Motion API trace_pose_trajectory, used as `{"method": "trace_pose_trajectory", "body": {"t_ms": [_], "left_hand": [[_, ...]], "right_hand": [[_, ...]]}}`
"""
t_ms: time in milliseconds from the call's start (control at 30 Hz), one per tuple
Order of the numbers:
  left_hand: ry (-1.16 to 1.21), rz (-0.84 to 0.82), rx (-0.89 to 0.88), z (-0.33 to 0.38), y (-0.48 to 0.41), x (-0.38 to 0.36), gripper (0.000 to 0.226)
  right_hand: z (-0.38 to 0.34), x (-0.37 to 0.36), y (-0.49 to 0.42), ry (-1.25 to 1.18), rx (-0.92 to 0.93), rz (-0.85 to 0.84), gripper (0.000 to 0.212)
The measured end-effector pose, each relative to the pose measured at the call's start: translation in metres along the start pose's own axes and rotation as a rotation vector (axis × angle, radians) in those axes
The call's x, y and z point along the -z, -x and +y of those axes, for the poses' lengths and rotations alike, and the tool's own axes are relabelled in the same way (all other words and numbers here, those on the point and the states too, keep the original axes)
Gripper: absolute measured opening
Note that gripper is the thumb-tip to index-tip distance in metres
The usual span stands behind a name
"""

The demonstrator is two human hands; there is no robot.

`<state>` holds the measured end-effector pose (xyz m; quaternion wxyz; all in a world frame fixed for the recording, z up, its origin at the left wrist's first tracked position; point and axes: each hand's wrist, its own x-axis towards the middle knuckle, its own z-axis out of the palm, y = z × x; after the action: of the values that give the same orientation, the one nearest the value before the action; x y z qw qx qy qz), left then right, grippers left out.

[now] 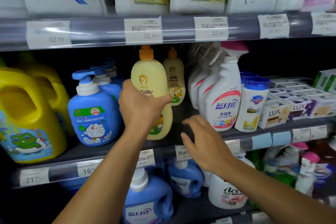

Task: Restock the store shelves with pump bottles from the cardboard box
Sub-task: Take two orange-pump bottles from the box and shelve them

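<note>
A pale yellow pump bottle (150, 78) with an orange pump stands upright at the front of the middle shelf (181, 109). My left hand (141, 105) is wrapped around its middle. A second, matching yellow bottle (174, 78) stands just behind it, deeper on the shelf. My right hand (201, 142) hovers lower right of the held bottle, fingers spread and holding nothing, over the shelf's front edge. The cardboard box is not in view.
Blue pump bottles (94, 109) and yellow jugs (27, 114) stand left of the held bottle. White spray bottles (223, 103), a small white bottle (252, 105) and soap boxes (291, 109) fill the right. Price tags line the rails. Blue detergent jugs (147, 200) sit below.
</note>
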<state>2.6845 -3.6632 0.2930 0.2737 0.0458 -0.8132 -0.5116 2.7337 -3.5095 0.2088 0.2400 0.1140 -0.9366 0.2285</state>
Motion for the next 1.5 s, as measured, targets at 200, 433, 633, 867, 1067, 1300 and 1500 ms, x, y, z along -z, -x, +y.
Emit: {"method": "trace_pose_trajectory", "body": {"t_ms": [200, 433, 633, 867, 1067, 1300, 1500], "left_hand": [[-0.024, 0.035, -0.026, -0.003, -0.017, -0.037, 0.090], [-0.016, 0.042, 0.002, -0.009, -0.020, -0.083, 0.092], [-0.038, 0.037, -0.058, -0.015, -0.023, -0.103, 0.096], [0.044, -0.259, 0.109, -0.049, -0.016, -0.094, 0.076], [0.115, -0.340, 0.137, -0.048, -0.029, -0.106, 0.066], [0.143, -0.395, 0.131, -0.059, -0.044, -0.112, 0.065], [0.162, -0.389, 0.124, -0.061, -0.045, -0.115, 0.067]], "right_hand": [[0.040, -0.023, 0.034, 0.272, 0.139, -0.032, 0.054], [0.044, -0.037, 0.038, 0.226, 0.130, 0.066, 0.054], [0.049, -0.041, 0.035, 0.203, 0.167, 0.120, 0.059], [0.055, -0.045, 0.037, 0.209, 0.185, 0.140, 0.062], [0.059, -0.046, 0.038, 0.198, 0.192, 0.147, 0.068], [0.061, -0.047, 0.036, 0.171, 0.195, 0.149, 0.068], [0.062, -0.047, 0.036, 0.166, 0.205, 0.160, 0.067]]}}
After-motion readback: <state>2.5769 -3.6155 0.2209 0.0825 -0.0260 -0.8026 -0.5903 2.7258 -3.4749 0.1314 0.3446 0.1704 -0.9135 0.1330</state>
